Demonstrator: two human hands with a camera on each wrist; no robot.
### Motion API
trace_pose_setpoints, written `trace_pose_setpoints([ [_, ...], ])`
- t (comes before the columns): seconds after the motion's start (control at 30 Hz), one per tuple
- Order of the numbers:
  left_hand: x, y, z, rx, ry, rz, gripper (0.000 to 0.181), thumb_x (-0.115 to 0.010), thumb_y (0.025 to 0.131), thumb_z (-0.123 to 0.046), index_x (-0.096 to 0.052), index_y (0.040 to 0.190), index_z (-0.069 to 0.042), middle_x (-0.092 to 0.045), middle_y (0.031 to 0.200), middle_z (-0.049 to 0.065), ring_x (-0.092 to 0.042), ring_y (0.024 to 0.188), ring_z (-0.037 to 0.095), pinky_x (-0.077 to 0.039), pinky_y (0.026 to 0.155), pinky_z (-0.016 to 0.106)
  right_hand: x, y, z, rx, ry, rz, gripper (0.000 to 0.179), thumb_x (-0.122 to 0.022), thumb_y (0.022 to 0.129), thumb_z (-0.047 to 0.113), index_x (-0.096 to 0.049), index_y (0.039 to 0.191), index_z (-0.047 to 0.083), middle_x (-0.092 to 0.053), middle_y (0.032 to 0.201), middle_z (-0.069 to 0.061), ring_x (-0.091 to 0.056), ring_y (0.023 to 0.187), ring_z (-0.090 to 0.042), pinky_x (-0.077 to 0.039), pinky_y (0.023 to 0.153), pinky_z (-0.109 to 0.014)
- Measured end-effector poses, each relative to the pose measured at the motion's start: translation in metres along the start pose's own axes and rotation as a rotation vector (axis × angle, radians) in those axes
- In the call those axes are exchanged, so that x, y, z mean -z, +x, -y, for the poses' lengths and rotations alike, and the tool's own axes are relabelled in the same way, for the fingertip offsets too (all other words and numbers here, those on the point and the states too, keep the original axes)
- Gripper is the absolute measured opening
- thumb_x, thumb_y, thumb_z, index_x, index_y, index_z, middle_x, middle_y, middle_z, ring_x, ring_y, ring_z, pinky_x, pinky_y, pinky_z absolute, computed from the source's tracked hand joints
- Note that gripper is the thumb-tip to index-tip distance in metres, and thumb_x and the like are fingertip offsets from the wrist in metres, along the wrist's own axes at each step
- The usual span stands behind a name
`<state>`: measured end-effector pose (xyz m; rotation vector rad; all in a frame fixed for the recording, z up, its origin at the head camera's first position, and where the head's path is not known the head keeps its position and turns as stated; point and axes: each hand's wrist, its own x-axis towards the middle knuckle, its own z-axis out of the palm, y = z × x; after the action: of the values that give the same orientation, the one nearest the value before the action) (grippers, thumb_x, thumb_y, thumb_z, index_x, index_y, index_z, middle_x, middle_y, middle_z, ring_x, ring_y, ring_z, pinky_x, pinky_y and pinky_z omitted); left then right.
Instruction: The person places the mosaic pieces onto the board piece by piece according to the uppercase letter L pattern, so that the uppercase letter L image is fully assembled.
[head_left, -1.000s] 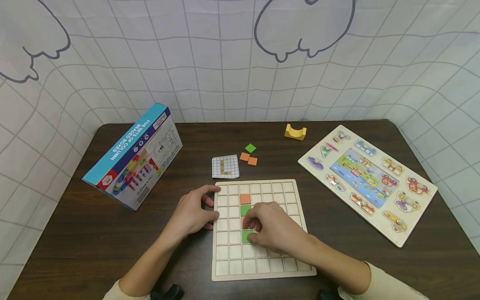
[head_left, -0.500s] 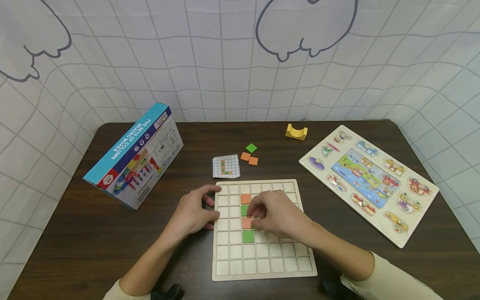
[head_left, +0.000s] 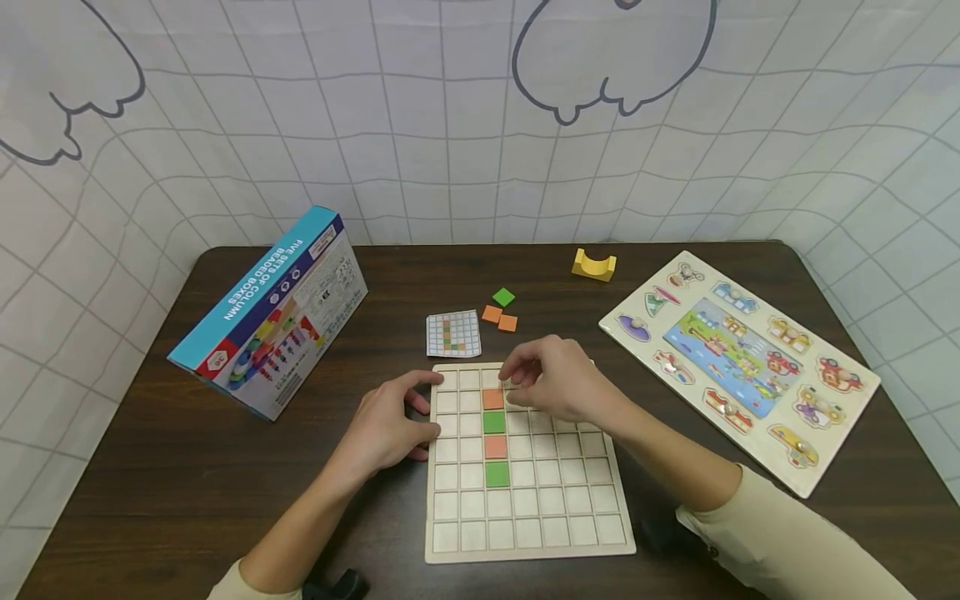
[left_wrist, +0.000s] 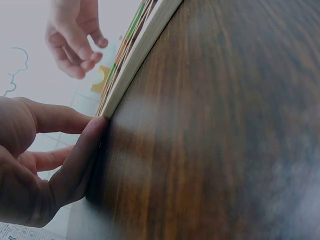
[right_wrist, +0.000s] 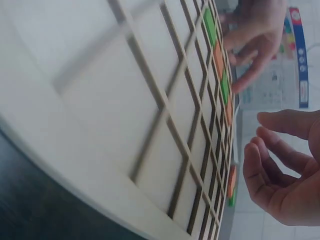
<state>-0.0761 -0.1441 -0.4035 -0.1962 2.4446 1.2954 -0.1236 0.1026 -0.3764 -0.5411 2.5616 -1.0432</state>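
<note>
In the head view a pale wooden grid board (head_left: 551, 550) lies on the table. One of its columns holds an orange tile (head_left: 492, 399), a green tile (head_left: 494, 422), a second orange tile (head_left: 496, 447) and a second green tile (head_left: 497, 474). My left hand (head_left: 392, 418) touches the board's left edge, index fingertip near the far corner and thumb lower down. My right hand (head_left: 558, 379) hovers over the far part of the board, fingers loosely bent. The right wrist view shows nothing between the thumb and fingers of the right hand (right_wrist: 287, 165).
Past the board lie a small printed pattern card (head_left: 453, 334), loose orange tiles (head_left: 507, 323) and a green tile (head_left: 503, 297). A yellow arch block (head_left: 594, 265) is farther back. A toy box (head_left: 277, 312) stands left; a picture puzzle board (head_left: 738, 367) lies right.
My right hand has moved away from me, off the lower tiles toward the board's far edge, uncovering the whole tile column. My left hand has stayed at the board's left edge.
</note>
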Motion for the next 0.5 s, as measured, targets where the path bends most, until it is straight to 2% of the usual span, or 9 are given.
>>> trace_pose_setpoints([
  [0.3,0.0,-0.001,0.0,-0.002,0.013,0.002,0.064,-0.08,0.082,0.003,-0.063,0.14,-0.017,-0.059,0.106,0.015,-0.065,0.06,0.021,-0.062,0.051,0.032,0.015,0.03,-0.016,-0.05,0.072,-0.045,0.019,-0.083,0.083,0.005,-0.078,0.101,0.009,-0.071,0.089,-0.002,-0.066,0.082,-0.017,-0.057,0.078,-0.03],
  [0.5,0.0,-0.002,0.0,-0.015,0.003,-0.003,0.064,-0.08,0.081,0.005,-0.063,0.139,-0.017,-0.059,0.105,0.015,-0.066,0.059,0.02,-0.063,0.05,0.032,0.023,0.05,-0.023,-0.077,0.083,-0.078,0.021,-0.082,0.085,0.005,-0.077,0.105,0.006,-0.073,0.096,-0.007,-0.066,0.086,-0.02,-0.057,0.079,-0.032],
])
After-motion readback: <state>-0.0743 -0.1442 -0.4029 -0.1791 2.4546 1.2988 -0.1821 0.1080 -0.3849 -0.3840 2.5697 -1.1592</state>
